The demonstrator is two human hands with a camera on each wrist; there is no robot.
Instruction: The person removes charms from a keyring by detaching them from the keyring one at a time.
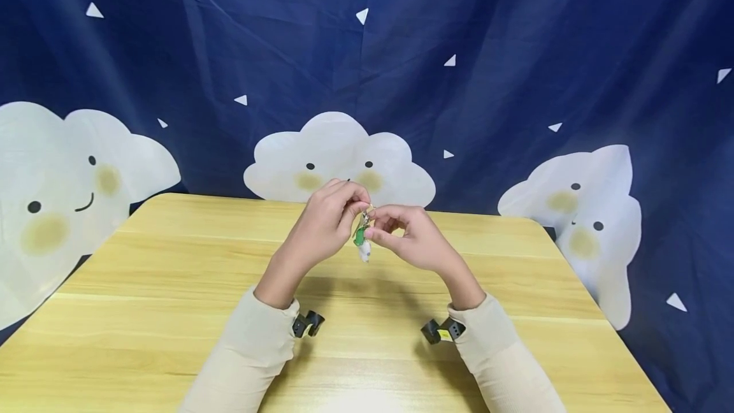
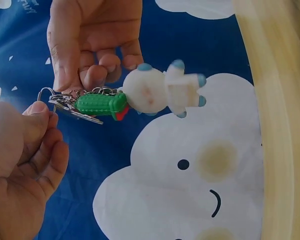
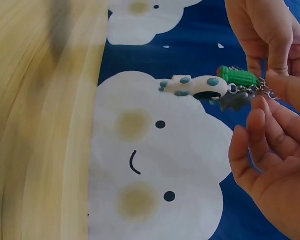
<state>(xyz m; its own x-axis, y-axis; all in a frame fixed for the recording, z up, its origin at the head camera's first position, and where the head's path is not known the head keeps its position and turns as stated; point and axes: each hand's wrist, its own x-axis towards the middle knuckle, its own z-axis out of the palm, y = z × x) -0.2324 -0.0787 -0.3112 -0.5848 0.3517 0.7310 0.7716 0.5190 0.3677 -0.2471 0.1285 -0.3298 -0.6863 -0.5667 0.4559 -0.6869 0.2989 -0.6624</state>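
A bunch of keychain charms hangs between both hands over the table. My left hand pinches the metal key ring between thumb and fingers. From the other side, my right hand pinches the chain end near the ring, its fingertips close to the left ones. On short chains hang a green ribbed charm with a red part, a white figurine with blue ears and feet, and a dark grey charm. In the head view, the fingers partly hide the ring.
The light wooden table lies under both forearms. Behind it hangs a dark blue curtain with white triangles and smiling clouds. A small black camera sits at the left cuff, another camera at the right.
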